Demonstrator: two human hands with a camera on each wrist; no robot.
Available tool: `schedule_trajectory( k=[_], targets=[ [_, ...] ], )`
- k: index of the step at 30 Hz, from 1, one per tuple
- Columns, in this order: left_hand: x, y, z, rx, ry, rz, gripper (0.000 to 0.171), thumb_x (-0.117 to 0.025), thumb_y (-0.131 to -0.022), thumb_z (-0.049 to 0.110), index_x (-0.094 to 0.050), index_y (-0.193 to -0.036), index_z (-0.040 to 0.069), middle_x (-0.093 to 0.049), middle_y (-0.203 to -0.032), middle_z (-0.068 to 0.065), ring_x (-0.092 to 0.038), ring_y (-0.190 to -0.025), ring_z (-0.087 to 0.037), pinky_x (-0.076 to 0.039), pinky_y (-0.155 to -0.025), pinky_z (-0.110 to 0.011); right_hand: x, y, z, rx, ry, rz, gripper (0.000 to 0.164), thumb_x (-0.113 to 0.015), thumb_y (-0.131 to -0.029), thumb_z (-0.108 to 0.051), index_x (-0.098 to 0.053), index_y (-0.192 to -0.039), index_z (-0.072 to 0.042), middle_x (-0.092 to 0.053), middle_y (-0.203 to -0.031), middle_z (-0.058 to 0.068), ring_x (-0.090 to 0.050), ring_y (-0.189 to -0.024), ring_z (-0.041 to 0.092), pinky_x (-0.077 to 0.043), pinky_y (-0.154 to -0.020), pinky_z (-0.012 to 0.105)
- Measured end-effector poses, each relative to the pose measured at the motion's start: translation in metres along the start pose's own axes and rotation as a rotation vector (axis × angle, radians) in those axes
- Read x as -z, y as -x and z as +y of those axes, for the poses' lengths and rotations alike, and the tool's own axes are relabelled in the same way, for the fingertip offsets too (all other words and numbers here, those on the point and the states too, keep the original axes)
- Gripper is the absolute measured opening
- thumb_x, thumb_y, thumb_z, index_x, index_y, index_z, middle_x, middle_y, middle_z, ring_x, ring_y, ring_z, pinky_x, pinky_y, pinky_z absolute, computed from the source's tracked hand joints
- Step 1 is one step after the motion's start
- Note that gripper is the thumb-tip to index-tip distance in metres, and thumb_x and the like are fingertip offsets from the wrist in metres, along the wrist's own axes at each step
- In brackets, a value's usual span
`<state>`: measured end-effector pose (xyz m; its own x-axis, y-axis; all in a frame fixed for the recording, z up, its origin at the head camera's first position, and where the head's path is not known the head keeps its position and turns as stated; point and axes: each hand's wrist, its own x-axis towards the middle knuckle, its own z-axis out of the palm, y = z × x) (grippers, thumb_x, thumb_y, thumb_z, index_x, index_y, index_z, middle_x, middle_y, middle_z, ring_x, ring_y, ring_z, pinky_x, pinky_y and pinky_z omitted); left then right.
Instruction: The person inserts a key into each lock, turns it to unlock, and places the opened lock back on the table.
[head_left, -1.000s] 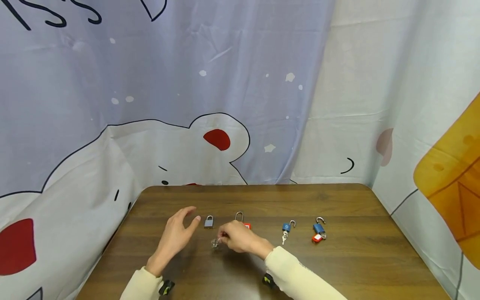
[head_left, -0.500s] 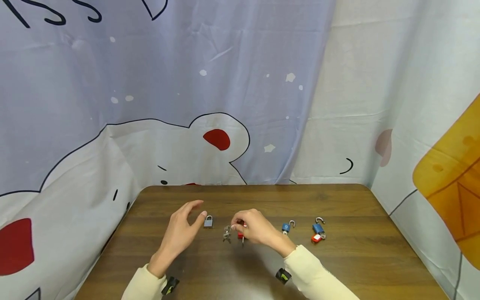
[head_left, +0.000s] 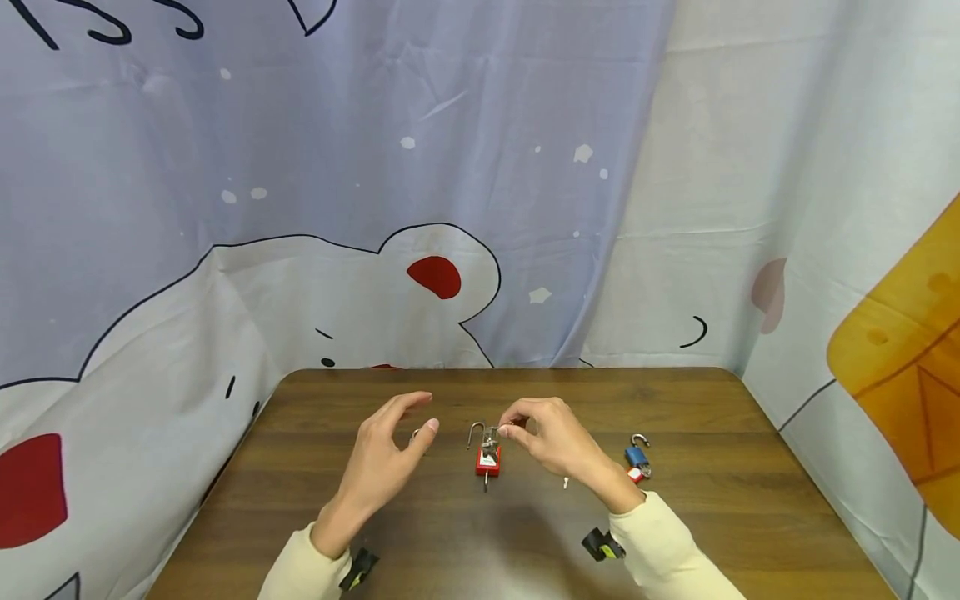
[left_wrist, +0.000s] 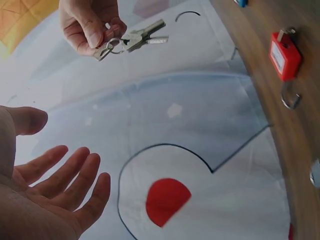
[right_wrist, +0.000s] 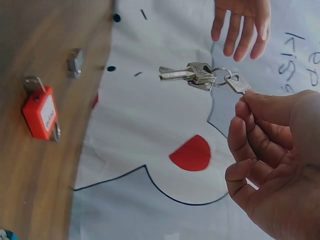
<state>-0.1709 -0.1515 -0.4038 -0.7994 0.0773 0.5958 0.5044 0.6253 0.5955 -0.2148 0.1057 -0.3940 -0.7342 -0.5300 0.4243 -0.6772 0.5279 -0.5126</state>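
My right hand pinches one key between thumb and fingertips. From it a ring carries several more metal keys, hanging in the air. In the head view these keys overlap the red padlock, which lies on the table with its shackle open and a key in its lock. Held up to the left, my left hand is empty, its fingers relaxed and spread. Behind it a grey padlock is mostly hidden in the head view.
On the wooden table, a blue padlock with an open shackle lies at the right, a red-and-white piece beside it. A small key shows below my right hand. A printed curtain hangs behind.
My right hand has lifted the keys and moved right, from near the grey padlock to above the red one. My left hand has shifted slightly right and farther away, staying empty.
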Motion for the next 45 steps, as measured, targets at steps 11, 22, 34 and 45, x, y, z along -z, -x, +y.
schedule_trajectory(
  k=[11,22,34,45],
  targets=[
    [-0.013,-0.01,0.024,-0.117,0.066,0.007,0.033,-0.07,-0.091,0.021,-0.064,-0.123,0.019,-0.068,-0.119,0.005,-0.063,-0.107,-0.013,-0.052,-0.091,-0.033,0.029,0.008,-0.006,0.008,-0.012,0.089,0.005,-0.075,-0.086,-0.02,-0.074,-0.087,-0.015,-0.07,-0.08,-0.011,-0.05,-0.067,-0.001,-0.042,-0.059,0.019],
    [-0.027,-0.018,0.045,-0.168,0.138,-0.037,0.031,-0.067,-0.093,0.023,-0.063,-0.124,0.017,-0.067,-0.121,0.002,-0.063,-0.114,-0.014,-0.052,-0.096,-0.037,0.043,0.012,-0.007,0.05,-0.076,0.178,0.003,-0.077,-0.084,-0.016,-0.074,-0.083,-0.016,-0.063,-0.072,-0.012,-0.048,-0.063,0.003,-0.039,-0.056,0.018],
    [-0.038,-0.027,0.061,-0.277,0.138,-0.051,0.03,-0.071,-0.089,0.017,-0.066,-0.118,0.013,-0.071,-0.111,0.001,-0.067,-0.099,-0.016,-0.056,-0.085,-0.032,0.056,0.015,-0.014,0.085,-0.13,0.23,0.008,-0.078,-0.083,-0.01,-0.073,-0.083,-0.017,-0.065,-0.071,-0.009,-0.052,-0.06,0.002,-0.046,-0.053,0.023],
    [-0.044,-0.034,0.072,-0.342,0.053,-0.111,0.025,-0.078,-0.083,0.016,-0.07,-0.107,0.01,-0.072,-0.097,0.0,-0.067,-0.09,-0.01,-0.055,-0.08,-0.025,0.067,0.013,-0.02,0.16,-0.039,0.166,0.005,-0.078,-0.083,-0.014,-0.073,-0.085,-0.014,-0.065,-0.074,-0.011,-0.051,-0.064,-0.001,-0.042,-0.055,0.017]
  ],
)
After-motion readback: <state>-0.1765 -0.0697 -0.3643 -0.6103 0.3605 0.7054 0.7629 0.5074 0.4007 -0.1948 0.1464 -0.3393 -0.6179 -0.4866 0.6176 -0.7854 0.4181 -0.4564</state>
